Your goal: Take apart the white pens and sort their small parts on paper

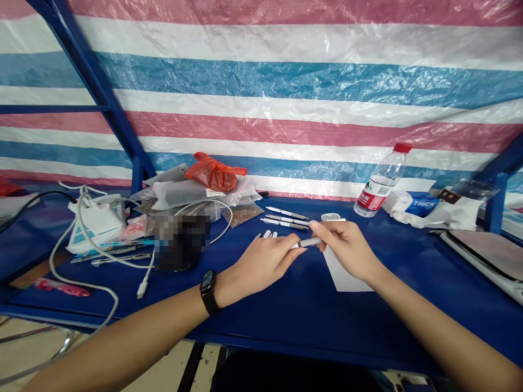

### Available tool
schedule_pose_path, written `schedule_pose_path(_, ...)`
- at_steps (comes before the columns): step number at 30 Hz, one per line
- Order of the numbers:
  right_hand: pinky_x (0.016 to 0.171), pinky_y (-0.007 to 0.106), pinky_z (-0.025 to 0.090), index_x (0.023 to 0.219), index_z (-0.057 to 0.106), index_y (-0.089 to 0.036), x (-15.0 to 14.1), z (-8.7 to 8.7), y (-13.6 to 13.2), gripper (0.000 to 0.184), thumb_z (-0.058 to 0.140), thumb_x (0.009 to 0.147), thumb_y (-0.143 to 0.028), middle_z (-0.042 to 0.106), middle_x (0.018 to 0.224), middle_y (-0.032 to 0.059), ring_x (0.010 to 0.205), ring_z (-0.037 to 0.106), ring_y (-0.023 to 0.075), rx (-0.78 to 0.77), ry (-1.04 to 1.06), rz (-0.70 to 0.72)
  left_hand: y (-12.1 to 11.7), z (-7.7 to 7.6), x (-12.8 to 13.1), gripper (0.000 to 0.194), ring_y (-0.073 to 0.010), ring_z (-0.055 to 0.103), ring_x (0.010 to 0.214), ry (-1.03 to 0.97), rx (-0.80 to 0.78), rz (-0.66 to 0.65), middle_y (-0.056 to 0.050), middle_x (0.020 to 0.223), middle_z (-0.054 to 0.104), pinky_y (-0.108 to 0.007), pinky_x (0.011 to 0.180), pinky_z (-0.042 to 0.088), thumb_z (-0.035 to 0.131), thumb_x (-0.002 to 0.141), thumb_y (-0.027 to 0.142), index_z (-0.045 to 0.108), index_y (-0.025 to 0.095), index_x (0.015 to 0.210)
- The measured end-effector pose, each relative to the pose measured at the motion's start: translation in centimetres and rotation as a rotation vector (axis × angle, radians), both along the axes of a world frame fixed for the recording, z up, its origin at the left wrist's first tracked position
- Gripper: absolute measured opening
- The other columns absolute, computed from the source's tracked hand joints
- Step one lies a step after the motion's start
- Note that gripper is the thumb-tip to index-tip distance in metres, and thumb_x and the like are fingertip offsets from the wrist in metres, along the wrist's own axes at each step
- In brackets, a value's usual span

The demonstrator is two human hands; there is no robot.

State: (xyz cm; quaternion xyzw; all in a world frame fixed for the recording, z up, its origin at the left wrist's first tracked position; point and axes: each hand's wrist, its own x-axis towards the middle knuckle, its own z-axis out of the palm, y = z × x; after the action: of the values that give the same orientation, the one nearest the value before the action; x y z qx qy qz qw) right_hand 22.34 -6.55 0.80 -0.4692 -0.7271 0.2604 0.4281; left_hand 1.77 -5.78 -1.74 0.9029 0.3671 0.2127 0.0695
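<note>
The person's right hand (347, 250) had a white pen (310, 242) pinched between thumb and forefinger, the grip closed firmly around the barrel. The pen lay almost level above the blue table (318, 326), between the two hands. The left hand (261, 262), with a black smartwatch (208, 291) on its wrist, reached in from the other side, fingers loosely together. Its fingertips (295, 251) came right up to the pen's far end, though I couldn't tell whether they had hold of it.

A sheet of white paper (347, 277) lay under the right hand. Just beyond the hands were three pens (286, 219) side by side, with small white pieces (266, 234) near the left fingertips and a white cap (330, 216) near the right hand.

Farther back stood a water bottle (379, 182) and a red plastic bag (214, 173) on a heap of clear bags. A white charger (96, 220) with tangled cables sat to the left, against a striped tarp (261, 81).
</note>
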Motion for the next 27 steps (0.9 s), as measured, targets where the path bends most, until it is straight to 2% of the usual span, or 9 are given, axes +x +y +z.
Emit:
schedule_pose_path(2,0.062,0.029,0.051,0.084,0.072,-0.021,0.46,0.44,0.18,0.05,0.064,0.086,-0.07,0.07,0.077,0.0038,0.069,0.065,0.0178,-0.019,0.035,0.082,0.16,0.14,-0.18,0.027,-0.0188,0.067,0.066,-0.002,-0.009,0.015,0.0,0.081,0.07,-0.028,0.056,0.032,0.038,0.11,0.037,0.056,0.02,0.1)
schedule_pose_path(4,0.069,0.031,0.054,0.096,0.071,-0.023,0.69,0.66,0.29,0.045,0.072,0.082,-0.066,0.073,0.089,0.0049,0.078,0.069,0.02,-0.018,0.044,0.145,0.33,0.19,-0.36,0.028,-0.0186,0.067,0.065,0.005,0.001,0.026,0.0,0.081,0.07,-0.028,0.055,0.032,0.037,0.11,0.037,0.057,0.02,0.1)
schedule_pose_path(6,0.064,0.03,0.052,0.08,0.069,-0.021,0.65,0.57,0.27,0.045,0.069,0.084,-0.066,0.071,0.075,0.004,0.068,0.067,0.0188,-0.008,-0.01,0.125,0.42,0.09,-0.44,0.03,-0.0194,0.068,0.067,0.025,0.038,0.016,-0.001,0.083,0.071,-0.029,0.055,0.033,0.036,0.111,0.037,0.058,0.019,0.101)
schedule_pose_path(10,0.051,0.031,0.042,0.047,0.056,-0.021,0.39,0.26,0.08,0.071,0.046,0.095,-0.074,0.053,0.044,0.0021,0.044,0.052,0.0146,-0.07,-0.156,0.002,0.3,-0.2,-0.27,0.034,-0.0221,0.071,0.073,0.078,0.126,-0.003,-0.002,0.083,0.072,-0.029,0.054,0.032,0.035,0.111,0.041,0.06,0.02,0.103)
schedule_pose_path(15,0.068,0.031,0.053,0.087,0.072,-0.023,0.45,0.71,0.11,0.05,0.064,0.086,-0.072,0.075,0.086,0.0055,0.077,0.069,0.0209,0.018,-0.081,0.138,0.35,0.13,-0.34,0.035,-0.0212,0.072,0.073,0.057,0.101,0.034,-0.003,0.087,0.073,-0.029,0.056,0.036,0.035,0.111,0.04,0.061,0.018,0.105)
schedule_pose_path(17,0.063,0.031,0.051,0.079,0.07,-0.022,0.39,0.66,0.09,0.049,0.062,0.088,-0.07,0.072,0.076,0.0042,0.069,0.066,0.0194,0.037,-0.131,0.122,0.4,0.26,-0.45,0.034,-0.0211,0.073,0.076,0.064,0.091,0.024,-0.003,0.088,0.074,-0.028,0.058,0.038,0.035,0.11,0.04,0.061,0.018,0.105)
schedule_pose_path(21,0.05,0.031,0.04,0.047,0.055,-0.022,0.4,0.25,0.08,0.072,0.044,0.097,-0.071,0.048,0.042,0.0009,0.043,0.047,0.0141,-0.078,-0.209,0.043,0.31,0.12,-0.43,0.036,-0.0235,0.073,0.078,0.112,0.108,0.003,-0.004,0.086,0.074,-0.029,0.057,0.038,0.034,0.11,0.04,0.063,0.019,0.105)
schedule_pose_path(24,0.058,0.031,0.047,0.068,0.069,-0.022,0.77,0.35,0.23,0.055,0.057,0.091,-0.07,0.064,0.061,0.0027,0.059,0.058,0.0179,-0.098,-0.162,0.098,0.3,-0.06,-0.36,0.038,-0.0232,0.073,0.076,0.107,0.11,0.026,-0.005,0.088,0.074,-0.029,0.056,0.037,0.033,0.11,0.042,0.063,0.019,0.106)
schedule_pose_path(27,0.068,0.033,0.051,0.086,0.068,-0.024,0.98,0.65,0.34,0.039,0.066,0.089,-0.063,0.07,0.083,0.0041,0.075,0.063,0.0209,-0.029,-0.16,0.162,0.45,-0.14,-0.44,0.038,-0.0223,0.072,0.076,0.104,0.122,0.034,-0.005,0.09,0.073,-0.029,0.056,0.036,0.033,0.11,0.042,0.063,0.018,0.107)
